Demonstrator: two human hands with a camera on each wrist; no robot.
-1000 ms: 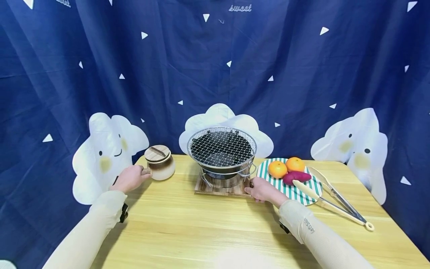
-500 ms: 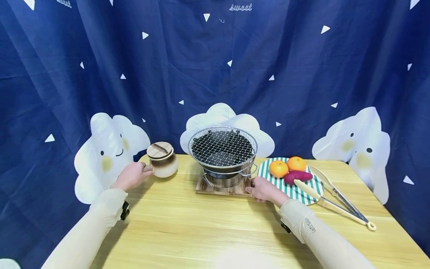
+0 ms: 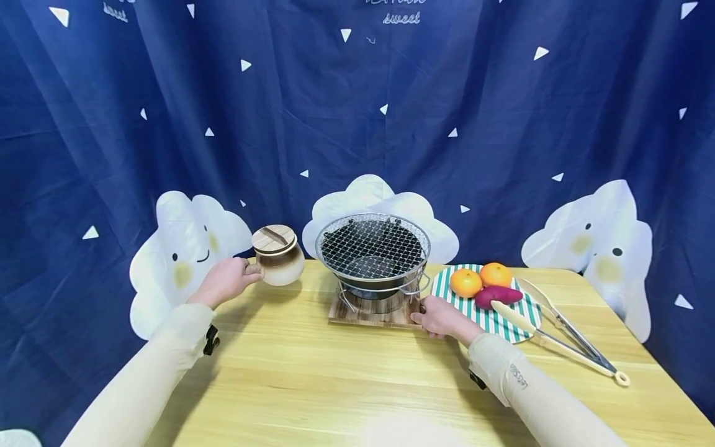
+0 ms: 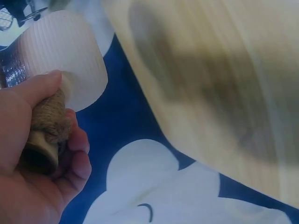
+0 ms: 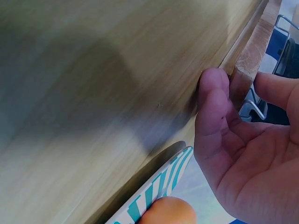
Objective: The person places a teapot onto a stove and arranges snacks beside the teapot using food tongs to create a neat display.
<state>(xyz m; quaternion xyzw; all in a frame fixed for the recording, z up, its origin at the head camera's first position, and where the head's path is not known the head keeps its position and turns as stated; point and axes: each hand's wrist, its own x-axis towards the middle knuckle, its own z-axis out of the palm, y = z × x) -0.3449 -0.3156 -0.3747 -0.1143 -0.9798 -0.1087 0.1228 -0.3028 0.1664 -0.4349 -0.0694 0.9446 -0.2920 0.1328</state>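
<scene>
Pot (image 3: 283,268): rounded, glazed dark brown fading to cream, body finely ribbed, held clear of the desk (image 3: 313,366) near its far left corner. Its round wooden lid (image 3: 262,241), with a darker bar, was on. Your left grip (image 3: 229,277) was curled round the pot's stub handle (image 4: 49,112), hollow-ended and wrapped in coarse twine. Your right grip (image 3: 441,318) pinched the near right corner of a grained wooden board (image 3: 363,319), under the black, wire-meshed grill (image 3: 371,248).

Writing: "sweet" on the blue curtain (image 3: 357,93); lettering on your right sleeve (image 3: 516,375) was not surely legible.

Surroundings: the grill stood between the pot and a green-and-white striped plate (image 3: 503,328), which held two dimpled orange fruits (image 3: 466,283) and a tapered purple root (image 3: 499,297). Cream-tipped steel tongs (image 3: 606,365) lay partly over the plate, just beyond your right grip.
</scene>
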